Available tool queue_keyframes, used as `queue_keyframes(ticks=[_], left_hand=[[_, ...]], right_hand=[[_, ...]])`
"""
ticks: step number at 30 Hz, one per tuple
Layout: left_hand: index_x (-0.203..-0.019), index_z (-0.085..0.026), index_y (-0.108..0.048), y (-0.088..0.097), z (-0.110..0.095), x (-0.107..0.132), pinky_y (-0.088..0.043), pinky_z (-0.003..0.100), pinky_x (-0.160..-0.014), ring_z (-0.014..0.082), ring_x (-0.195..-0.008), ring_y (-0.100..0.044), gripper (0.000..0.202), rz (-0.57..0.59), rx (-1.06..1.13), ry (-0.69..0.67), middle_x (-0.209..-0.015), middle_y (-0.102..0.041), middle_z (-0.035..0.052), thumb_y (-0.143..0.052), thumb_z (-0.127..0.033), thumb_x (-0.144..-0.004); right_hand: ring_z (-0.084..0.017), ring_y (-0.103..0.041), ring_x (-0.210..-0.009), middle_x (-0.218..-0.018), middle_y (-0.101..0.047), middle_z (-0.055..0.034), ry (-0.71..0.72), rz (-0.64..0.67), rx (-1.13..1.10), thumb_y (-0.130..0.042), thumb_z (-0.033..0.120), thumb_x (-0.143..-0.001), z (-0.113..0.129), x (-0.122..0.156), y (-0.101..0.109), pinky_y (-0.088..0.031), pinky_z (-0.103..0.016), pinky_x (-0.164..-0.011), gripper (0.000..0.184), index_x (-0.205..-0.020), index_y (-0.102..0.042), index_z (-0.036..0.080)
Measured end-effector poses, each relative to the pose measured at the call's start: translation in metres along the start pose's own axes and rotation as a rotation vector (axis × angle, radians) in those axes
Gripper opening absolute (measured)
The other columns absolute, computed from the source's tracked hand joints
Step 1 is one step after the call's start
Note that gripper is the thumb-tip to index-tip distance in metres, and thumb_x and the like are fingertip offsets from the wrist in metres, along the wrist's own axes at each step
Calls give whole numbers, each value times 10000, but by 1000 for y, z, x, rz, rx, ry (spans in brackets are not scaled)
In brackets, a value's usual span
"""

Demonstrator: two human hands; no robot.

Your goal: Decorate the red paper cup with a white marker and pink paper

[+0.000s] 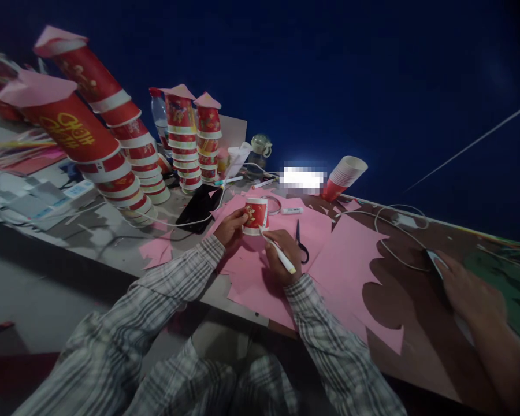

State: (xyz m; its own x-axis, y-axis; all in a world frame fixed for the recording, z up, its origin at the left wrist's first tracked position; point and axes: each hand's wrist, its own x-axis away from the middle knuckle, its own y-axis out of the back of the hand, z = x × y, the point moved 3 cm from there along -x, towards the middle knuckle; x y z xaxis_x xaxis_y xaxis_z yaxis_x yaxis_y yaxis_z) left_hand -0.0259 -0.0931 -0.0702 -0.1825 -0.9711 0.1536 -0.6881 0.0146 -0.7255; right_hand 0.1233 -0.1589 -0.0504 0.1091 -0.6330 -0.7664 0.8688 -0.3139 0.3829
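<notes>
My left hand [231,227] is closed around the left side of a red and white paper cup [255,215] with gold print. My right hand [283,254] grips a white marker [282,256] with a yellow end. Its tip is at the cup's lower right side; whether it touches cannot be told. Pink paper [260,283] lies under both hands. Just right of my right hand is a pair of dark-handled scissors [303,251]. Beyond the cup lie a white glue stick [292,211] and a roll of clear tape [274,204].
Several towers of red cups [179,138] with pink cone tops stand to the left. A black phone [199,207] lies near them with a white cable. Stacked cups [344,176] lean at the back. Another person's hand [468,289] holds a phone at right.
</notes>
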Motion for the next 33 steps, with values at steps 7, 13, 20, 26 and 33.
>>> queue_keyframes(ticks=[7,13,20,26,33], left_hand=[[-954,-97,-694,2,-1,-2,-498,258,-812,118,-740,-646,145,0,-31,-4,-813,-694,45,-660,-86,-813],[-942,-98,-696,-3,-3,3,-518,233,-744,112,-704,-651,145,12,6,42,-770,-693,38,-653,-71,-807],[-900,-85,-690,3,-2,-3,-508,225,-736,96,-668,-636,103,-11,32,5,-752,-678,30,-612,-58,-838],[-997,-72,-696,1,-2,-2,-529,255,-801,134,-754,-690,178,9,21,27,-856,-727,80,-588,-65,-855],[-1036,-51,-683,-3,-2,1,-548,273,-792,164,-778,-711,208,53,37,53,-913,-745,118,-576,-99,-864]], right_hand=[[-230,-692,-871,-927,-742,-95,47,-19,16,-510,269,-932,2,-1,2,-571,-413,-780,226,-1053,-690,205],[-228,-694,-874,-931,-743,-99,-20,-79,2,-532,268,-929,-6,-4,7,-572,-392,-761,215,-1050,-696,199],[-230,-687,-855,-910,-743,-91,51,-15,-6,-500,297,-932,-2,2,-1,-557,-423,-793,236,-1028,-697,209],[-222,-696,-849,-905,-732,-87,-9,-57,-17,-508,297,-932,-4,0,4,-581,-396,-757,220,-1018,-691,210],[-200,-687,-821,-914,-716,-79,-99,-118,-80,-543,275,-925,-11,-4,8,-572,-360,-719,195,-1026,-690,195]])
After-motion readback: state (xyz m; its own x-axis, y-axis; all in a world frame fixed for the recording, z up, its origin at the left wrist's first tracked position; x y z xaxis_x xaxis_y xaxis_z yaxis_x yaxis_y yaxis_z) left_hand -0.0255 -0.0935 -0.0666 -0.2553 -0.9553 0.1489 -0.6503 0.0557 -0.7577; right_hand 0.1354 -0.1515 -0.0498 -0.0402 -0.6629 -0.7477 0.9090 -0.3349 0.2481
